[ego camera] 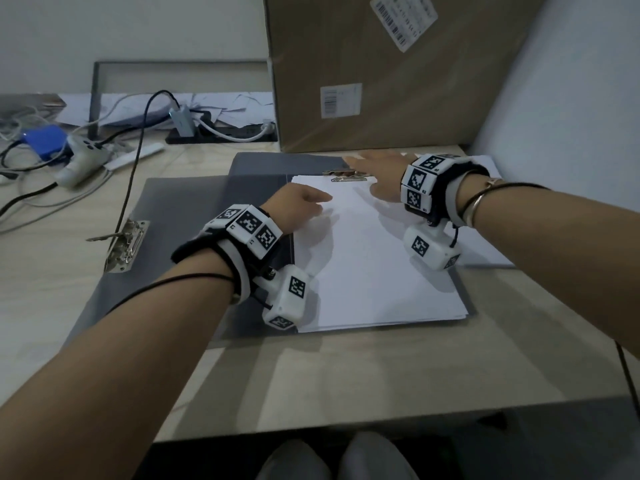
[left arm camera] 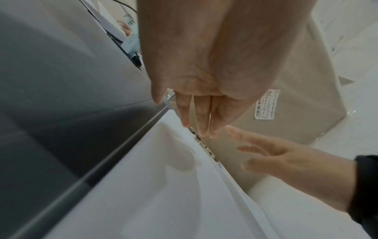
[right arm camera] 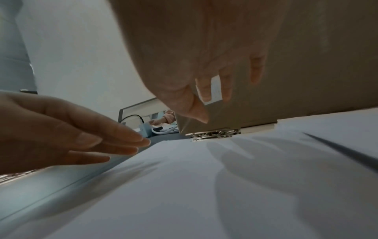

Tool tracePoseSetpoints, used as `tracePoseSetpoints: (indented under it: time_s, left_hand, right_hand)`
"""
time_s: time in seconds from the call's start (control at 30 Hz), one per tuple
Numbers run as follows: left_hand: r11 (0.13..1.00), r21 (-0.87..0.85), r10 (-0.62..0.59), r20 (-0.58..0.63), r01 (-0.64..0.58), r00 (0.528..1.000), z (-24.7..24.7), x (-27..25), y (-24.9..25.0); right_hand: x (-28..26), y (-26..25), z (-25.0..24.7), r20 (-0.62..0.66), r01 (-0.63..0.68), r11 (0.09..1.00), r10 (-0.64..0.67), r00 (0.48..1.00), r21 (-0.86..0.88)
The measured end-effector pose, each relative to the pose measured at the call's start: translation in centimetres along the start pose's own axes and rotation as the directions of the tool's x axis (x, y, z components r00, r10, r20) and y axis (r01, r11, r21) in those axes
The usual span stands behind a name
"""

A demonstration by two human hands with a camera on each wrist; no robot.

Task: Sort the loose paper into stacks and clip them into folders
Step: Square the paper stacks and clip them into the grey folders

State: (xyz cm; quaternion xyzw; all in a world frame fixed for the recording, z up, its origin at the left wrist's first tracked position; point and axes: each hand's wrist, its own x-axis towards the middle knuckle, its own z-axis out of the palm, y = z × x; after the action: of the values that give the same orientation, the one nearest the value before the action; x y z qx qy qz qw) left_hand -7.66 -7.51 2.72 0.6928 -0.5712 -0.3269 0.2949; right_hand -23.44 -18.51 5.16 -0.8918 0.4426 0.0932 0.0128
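Paper stack (ego camera: 374,258) lengthwise toward clip (ego camera: 346,175).

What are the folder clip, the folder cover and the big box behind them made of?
Folder clip: metal, shiny silver with glints. Folder cover: looks like matte grey plastic or coated board; cannot tell which. Box: plain brown cardboard, dull, with stuck-on barcode labels.

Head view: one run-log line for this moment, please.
white paper stack in grey folder | left hand open | right hand open above metal clip
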Motion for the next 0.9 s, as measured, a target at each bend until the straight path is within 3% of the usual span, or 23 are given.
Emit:
tracePoseSetpoints:
  time_s: [0.2, 0.33, 0.43, 0.63, 0.9]
  left_hand:
    - [0.998, -0.053, 0.014, -0.035, -0.015, 0.999, 1.7, -1.8, 3.6]
    - [0.998, -0.039, 0.042, 0.023, -0.041, 0.999, 5.1, -2.9, 6.0]
    - [0.999, 0.007, 0.053, 0.081, -0.054, 0.995, 7.5, -3.1, 7.1]
    - [0.993, 0.114, 0.012, 0.169, -0.031, 0.986, 10.8, -1.9, 8.2]
    - [0.963, 0.27, -0.068, 0.248, -0.001, 0.966, 11.3, 0.1, 5.8]
  right_hand:
    - [-5.8, 4.4, 0.5, -0.083, -0.087, 0.994, 0.092, 0.992, 0.067]
    - [-10.2, 9.2, 2.4, -0.069, -0.24, 0.957, 0.253, 0.965, 0.162]
    - [-12.8, 12.3, 4.2, -0.045, -0.364, 0.869, 0.401, 0.915, 0.335]
    - [-14.7, 16.6, 7.1, 0.139, -0.608, 0.671, 0.615, 0.776, 0.425]
    - [-13.8, 17.7, 7.5, 0.26, -0.591, 0.375, 0.641, 0.722, 0.714]
